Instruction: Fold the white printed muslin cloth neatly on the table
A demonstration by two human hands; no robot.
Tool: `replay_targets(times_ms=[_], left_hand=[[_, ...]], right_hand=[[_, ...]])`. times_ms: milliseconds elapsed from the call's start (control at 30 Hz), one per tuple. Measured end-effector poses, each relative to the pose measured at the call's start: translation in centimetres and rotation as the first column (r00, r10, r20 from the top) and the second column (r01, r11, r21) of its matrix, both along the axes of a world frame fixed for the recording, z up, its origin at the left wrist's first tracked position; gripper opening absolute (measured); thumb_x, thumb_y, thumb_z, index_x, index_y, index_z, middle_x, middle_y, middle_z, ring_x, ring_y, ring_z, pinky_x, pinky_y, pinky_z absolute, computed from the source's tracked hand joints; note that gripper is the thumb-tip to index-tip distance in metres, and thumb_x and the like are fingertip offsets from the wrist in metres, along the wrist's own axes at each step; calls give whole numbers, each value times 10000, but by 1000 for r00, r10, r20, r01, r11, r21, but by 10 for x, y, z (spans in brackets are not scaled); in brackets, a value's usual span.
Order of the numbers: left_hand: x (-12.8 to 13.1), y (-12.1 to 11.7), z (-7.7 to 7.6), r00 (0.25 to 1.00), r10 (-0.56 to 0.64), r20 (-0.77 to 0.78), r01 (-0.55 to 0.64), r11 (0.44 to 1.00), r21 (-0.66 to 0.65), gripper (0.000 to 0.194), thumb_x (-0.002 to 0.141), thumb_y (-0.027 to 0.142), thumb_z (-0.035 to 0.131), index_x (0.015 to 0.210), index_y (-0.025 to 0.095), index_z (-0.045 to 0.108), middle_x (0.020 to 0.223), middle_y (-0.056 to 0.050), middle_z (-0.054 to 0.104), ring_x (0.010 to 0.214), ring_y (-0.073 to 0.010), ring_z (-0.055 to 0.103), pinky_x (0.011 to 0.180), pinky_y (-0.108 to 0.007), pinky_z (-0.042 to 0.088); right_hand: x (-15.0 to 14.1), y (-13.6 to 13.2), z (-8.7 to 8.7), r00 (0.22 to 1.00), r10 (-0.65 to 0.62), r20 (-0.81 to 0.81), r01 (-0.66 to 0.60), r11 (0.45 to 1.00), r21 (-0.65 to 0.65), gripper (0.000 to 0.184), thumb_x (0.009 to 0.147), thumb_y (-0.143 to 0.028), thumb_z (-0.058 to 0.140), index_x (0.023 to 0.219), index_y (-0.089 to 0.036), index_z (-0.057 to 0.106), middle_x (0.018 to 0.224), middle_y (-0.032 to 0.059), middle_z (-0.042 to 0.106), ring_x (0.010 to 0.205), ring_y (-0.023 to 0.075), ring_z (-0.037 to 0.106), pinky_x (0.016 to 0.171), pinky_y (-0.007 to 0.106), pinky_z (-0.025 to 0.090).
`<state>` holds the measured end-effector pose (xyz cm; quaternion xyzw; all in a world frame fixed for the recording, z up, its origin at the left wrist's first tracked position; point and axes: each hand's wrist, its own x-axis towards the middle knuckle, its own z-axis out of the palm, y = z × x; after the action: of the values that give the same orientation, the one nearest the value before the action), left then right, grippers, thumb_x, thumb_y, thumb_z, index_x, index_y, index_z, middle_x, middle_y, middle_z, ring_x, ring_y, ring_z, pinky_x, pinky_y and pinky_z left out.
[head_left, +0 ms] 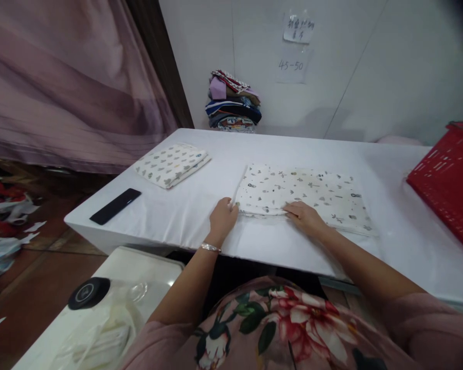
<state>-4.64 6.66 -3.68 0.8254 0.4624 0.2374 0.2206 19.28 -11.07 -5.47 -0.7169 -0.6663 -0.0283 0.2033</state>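
A white patterned cloth lies folded flat on the white table in front of me. My left hand pinches its near left corner, fingers closed on the edge. My right hand rests flat on the cloth's near edge with fingers stretched out, pressing it down. A bracelet circles my left wrist.
A folded patterned cloth and a black phone lie at the table's left. A stack of folded fabrics stands at the back against the wall. A red basket sits at the right. A white stool with plastic bags is lower left.
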Motion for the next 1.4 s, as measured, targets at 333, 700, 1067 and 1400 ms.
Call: replay_targets(times_ms=[333, 700, 1067, 1400], left_hand=[[53, -72, -2, 763, -556, -331, 647, 652, 396, 236, 932, 210, 421, 809, 198, 622, 851, -59, 583, 868, -198, 498, 759, -361, 355], [83, -69, -17, 728, -519, -448, 685, 584, 437, 189, 935, 164, 415, 872, 150, 592, 903, -77, 569, 908, -221, 483, 751, -360, 340], [81, -61, -11, 600, -614, -513, 798, 413, 439, 183, 943, 151, 402, 950, 140, 585, 938, -69, 576, 928, -204, 491, 773, -348, 336], [102, -75, 0, 540, -531, -654, 841, 381, 385, 220, 887, 97, 425, 936, 96, 640, 945, -136, 602, 935, -246, 507, 755, -384, 365]], right_hand=[[-5, 1, -2, 999, -27, -47, 28, 999, 31, 282, 907, -243, 442, 1078, -247, 666, 1001, 67, 664, 946, 215, 577, 814, 382, 491], [-7, 2, -1, 999, -44, -28, 45, 998, 38, 247, 909, -219, 464, 1061, -210, 658, 979, 65, 668, 927, 204, 570, 808, 339, 466], [-6, 4, -1, 992, -70, -106, 77, 995, 60, 218, 885, -206, 502, 1020, -225, 671, 968, 55, 684, 920, 199, 582, 806, 333, 464], [-2, 11, 7, 973, -65, -221, 71, 997, 20, 237, 839, -124, 493, 950, -221, 679, 890, 31, 679, 866, 167, 591, 768, 293, 459]])
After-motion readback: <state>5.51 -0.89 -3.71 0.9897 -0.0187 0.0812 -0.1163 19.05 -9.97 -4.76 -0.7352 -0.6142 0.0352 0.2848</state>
